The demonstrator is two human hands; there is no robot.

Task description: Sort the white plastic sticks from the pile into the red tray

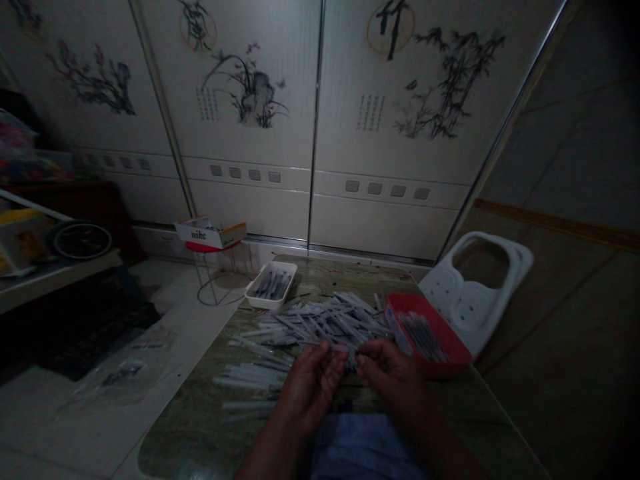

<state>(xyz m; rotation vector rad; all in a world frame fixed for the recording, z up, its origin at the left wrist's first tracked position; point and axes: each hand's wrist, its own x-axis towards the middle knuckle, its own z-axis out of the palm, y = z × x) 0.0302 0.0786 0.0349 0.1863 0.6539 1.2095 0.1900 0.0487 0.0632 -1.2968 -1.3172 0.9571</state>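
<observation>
My left hand [313,383] and my right hand [390,373] meet at the near edge of a pile of thin pale sticks [320,320] on a small table [200,427]. Both hands have their fingers curled in a pinch round a thin stick-like piece [350,353] held between them. It is too dark to make out what the piece is. More loose sticks [250,377] lie to the left of my left hand.
A white tray [271,285] with dark sticks sits at the table's far left, a red tray [427,333] with sticks at the right. A white plastic stool [475,287] leans by the right wall. Painted sliding doors [315,133] stand behind; a shelf [50,267] is left.
</observation>
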